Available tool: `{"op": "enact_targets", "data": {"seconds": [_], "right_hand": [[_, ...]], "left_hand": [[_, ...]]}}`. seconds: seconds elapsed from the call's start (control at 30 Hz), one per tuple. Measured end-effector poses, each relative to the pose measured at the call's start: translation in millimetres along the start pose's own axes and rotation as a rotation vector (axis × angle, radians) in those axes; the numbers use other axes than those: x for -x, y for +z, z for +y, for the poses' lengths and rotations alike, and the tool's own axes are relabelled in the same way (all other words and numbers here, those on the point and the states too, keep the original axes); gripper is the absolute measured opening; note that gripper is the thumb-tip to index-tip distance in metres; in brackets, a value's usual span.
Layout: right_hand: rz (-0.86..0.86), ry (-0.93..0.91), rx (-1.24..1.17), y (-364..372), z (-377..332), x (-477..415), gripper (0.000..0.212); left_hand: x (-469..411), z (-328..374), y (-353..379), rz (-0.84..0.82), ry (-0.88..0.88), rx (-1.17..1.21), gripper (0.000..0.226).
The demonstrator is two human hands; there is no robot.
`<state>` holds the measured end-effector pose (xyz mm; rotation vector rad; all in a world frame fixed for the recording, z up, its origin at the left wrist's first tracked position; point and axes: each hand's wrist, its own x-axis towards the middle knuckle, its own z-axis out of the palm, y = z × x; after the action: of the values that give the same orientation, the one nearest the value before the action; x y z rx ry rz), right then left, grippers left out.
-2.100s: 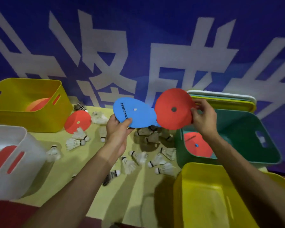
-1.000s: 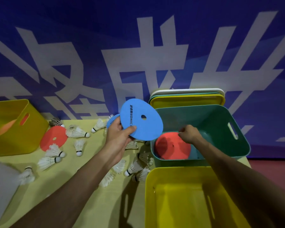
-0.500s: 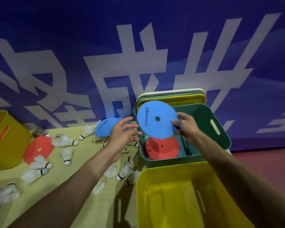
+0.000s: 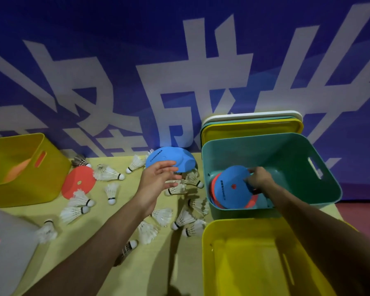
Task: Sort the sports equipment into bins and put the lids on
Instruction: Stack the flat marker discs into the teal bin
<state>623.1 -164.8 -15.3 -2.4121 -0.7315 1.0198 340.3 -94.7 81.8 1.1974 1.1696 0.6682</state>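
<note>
While our right hand (image 4: 257, 180) is pinching the blue disc (image 4: 229, 189) by its rim over the red discs (image 4: 251, 205) inside the green bin (image 4: 286, 150), our left hand (image 4: 156, 180) is hovering, fingers spread and holding nothing, near a second blue disc (image 4: 169, 160) on the table (image 4: 107, 231). We are judging these discs light, thin and bendy, so edge pinches suit.

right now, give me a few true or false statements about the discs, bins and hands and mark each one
1. The right hand holds a blue disc inside the teal bin. True.
2. The near yellow bin holds shuttlecocks. False: they lie scattered on the table; none shows in it.
3. A red disc lies on the table. True.
4. The teal bin has its lid on. False: it is open; the lids stand stacked behind it.
</note>
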Motion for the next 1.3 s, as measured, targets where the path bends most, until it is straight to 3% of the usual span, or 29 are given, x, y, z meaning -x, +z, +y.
{"op": "enact_targets", "data": {"seconds": [0.1, 0.2, 0.37, 0.57, 0.73, 0.9, 1.13, 1.3], "right_hand": [[0.035, -0.013, 0.197, 0.1, -5.9, 4.8, 0.027], [0.194, -0.092, 0.229, -2.9, -16.1, 10.4, 0.033], [0.417, -0.425, 0.043, 3.4, -62.4, 39.8, 0.034], [0.412, -0.583, -0.064, 49.5, -141.6, 84.9, 0.025], [0.166, -0.329, -0.178, 101.3, -166.3, 75.8, 0.025], [-0.037, 0.022, -0.547, 138.5, -158.6, 57.4, 0.006], [-0.046, 0.378, -0.741, 160.2, -147.9, 20.9, 0.006], [-0.021, 0.484, -0.902, 174.3, -151.6, -3.7, 0.012]], "left_hand": [[-4.4, -4.5, -13.3, 0.023, -0.013, -0.006, 0.023], [-11.5, -9.5, -25.8, 0.026, -0.025, -0.014, 0.023], [-38.0, -19.4, -47.4, 0.023, -0.082, -0.016, 0.021], [-82.1, -43.4, -72.1, 0.055, -0.249, 0.018, 0.022], [-114.4, -65.6, -82.0, 0.063, -0.425, 0.126, 0.029], [-134.5, -74.7, -75.1, -0.045, -0.579, 0.297, 0.036], [-158.8, -85.9, -60.7, 0.040, -0.527, 0.406, 0.024], [-168.8, -79.6, -67.5, 0.159, -0.362, 0.279, 0.009]]}}
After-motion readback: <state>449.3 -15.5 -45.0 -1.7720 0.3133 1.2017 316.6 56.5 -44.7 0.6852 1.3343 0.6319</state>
